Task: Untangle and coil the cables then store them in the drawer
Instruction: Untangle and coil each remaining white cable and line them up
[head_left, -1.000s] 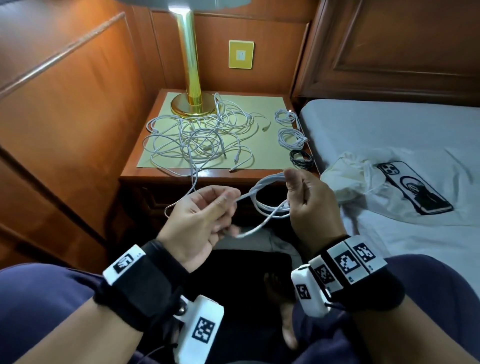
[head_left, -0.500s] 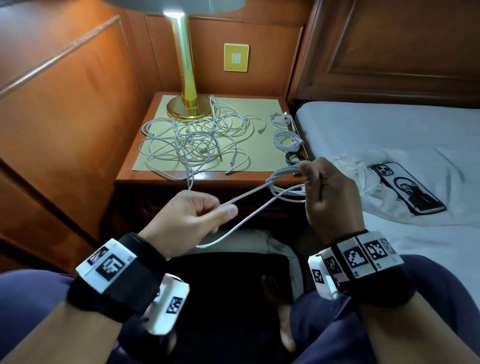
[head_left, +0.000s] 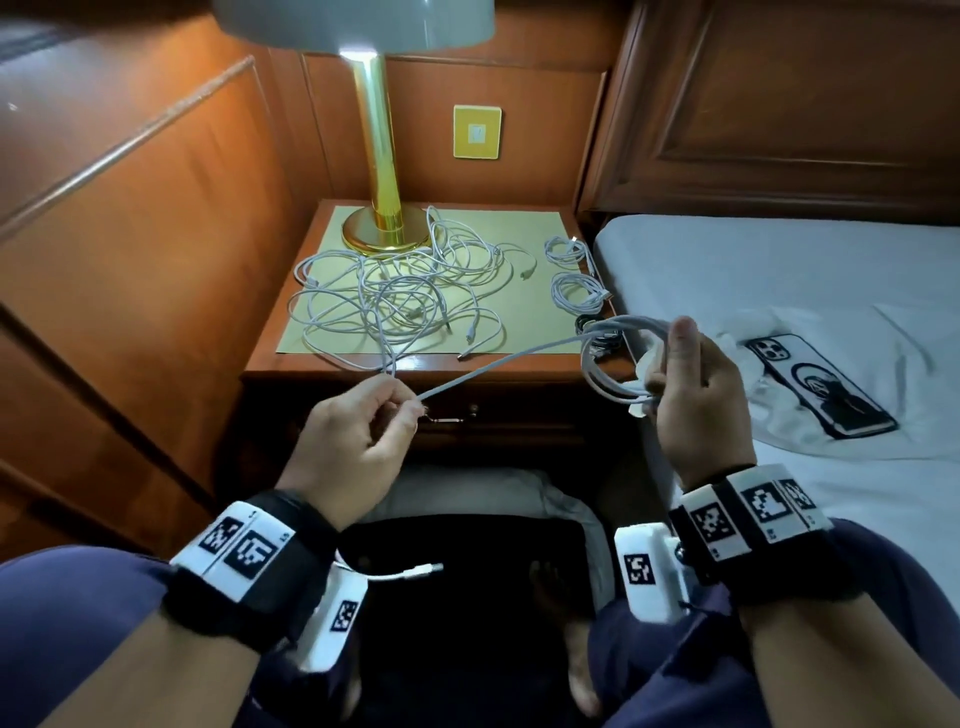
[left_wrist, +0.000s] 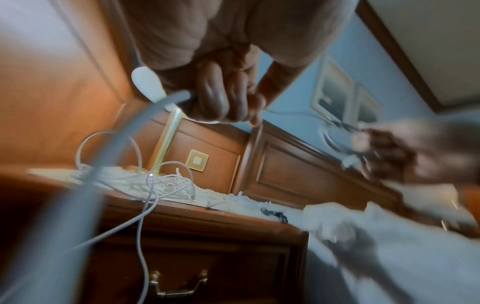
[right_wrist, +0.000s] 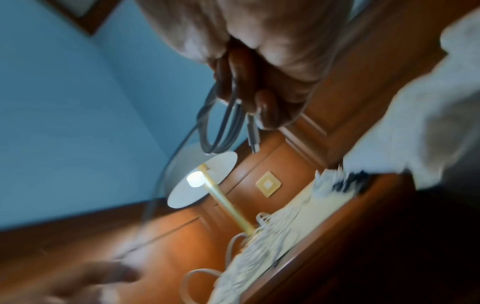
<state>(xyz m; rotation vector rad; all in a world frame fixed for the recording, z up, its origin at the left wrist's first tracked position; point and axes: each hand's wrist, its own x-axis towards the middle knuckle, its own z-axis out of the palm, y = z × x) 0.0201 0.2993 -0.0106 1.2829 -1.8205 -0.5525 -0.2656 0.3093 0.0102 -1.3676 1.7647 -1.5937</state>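
The right hand (head_left: 691, 395) grasps a part-wound white cable (head_left: 613, 358): the fingers curl round several loops and the thumb points up. The right wrist view shows the loops and one connector hanging from the closed fingers (right_wrist: 262, 111). From the loops, a straight run of the same cable crosses toward 8 o'clock to the left hand (head_left: 358, 441). The left hand pinches this run between thumb and forefinger, with the other fingers curled. The free end with its connector (head_left: 423, 569) hangs below the left wrist, over the lap.

At 12 o'clock from the hands stands a wooden nightstand (head_left: 332, 364). A tangled pile of white cables (head_left: 400, 296) lies on its yellow mat (head_left: 524, 338); one strand hangs over the front edge. At 3 o'clock of the pile lie two small white coils (head_left: 574, 270), and just beside them, toward the front edge, a black coil (head_left: 589, 325). The drawer (head_left: 519, 415) below the top is closed. A brass lamp (head_left: 382, 156) stands at the back of the mat. At 3 o'clock, a phone (head_left: 821, 384) lies on the bed (head_left: 779, 260).
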